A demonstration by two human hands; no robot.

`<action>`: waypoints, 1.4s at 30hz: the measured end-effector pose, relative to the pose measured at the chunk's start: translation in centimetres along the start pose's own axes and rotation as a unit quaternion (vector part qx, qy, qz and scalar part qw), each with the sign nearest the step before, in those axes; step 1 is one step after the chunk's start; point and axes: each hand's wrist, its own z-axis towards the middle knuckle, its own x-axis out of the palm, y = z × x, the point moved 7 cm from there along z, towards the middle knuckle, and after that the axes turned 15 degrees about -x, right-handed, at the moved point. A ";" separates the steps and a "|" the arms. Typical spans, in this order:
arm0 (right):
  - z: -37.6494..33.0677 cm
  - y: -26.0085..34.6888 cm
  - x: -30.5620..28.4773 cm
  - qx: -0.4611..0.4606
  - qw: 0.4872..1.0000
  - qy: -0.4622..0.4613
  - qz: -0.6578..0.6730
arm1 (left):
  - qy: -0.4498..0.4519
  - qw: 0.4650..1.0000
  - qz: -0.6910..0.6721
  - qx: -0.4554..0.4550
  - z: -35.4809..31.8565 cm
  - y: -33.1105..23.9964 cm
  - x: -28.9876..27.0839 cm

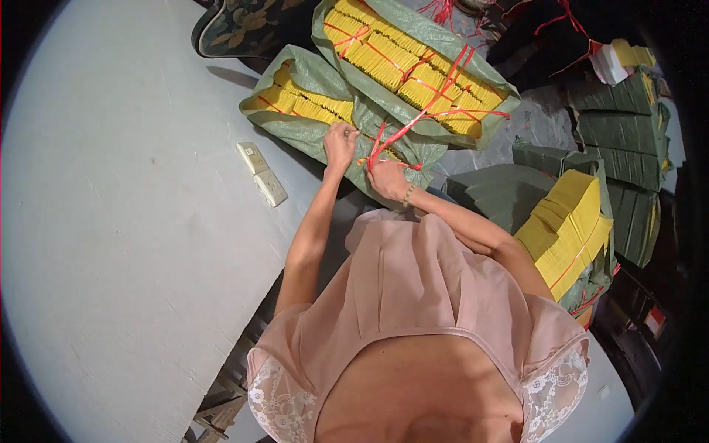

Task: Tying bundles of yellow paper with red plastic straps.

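Together we cinch a sack: our left hand [340,142] pins the green sack [310,129] flat, closed fingers gripping, while our right hand [385,176], fisted, pulls the red string [413,122] taut beyond it.

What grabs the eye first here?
The bright yellow paper stacks in open green woven sacks at top centre. Just below, the left hand rests on the nearer sack while the right hand grips red string. Another yellow stack sits at right, beside closed green bundles.
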 end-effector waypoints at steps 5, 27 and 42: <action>2.0 0.2 1.2 -0.025 0.997 0.067 -0.003 | 0.017 0.999 -0.047 -0.019 0.3 0.4 0.0; 15.5 5.8 -1.1 -0.385 0.752 0.459 -0.273 | -0.169 0.855 -0.413 -0.263 -6.2 5.7 -0.9; 16.9 5.9 -1.3 -0.383 0.787 0.444 -0.192 | 0.038 0.747 -0.565 -0.348 -2.5 3.7 2.4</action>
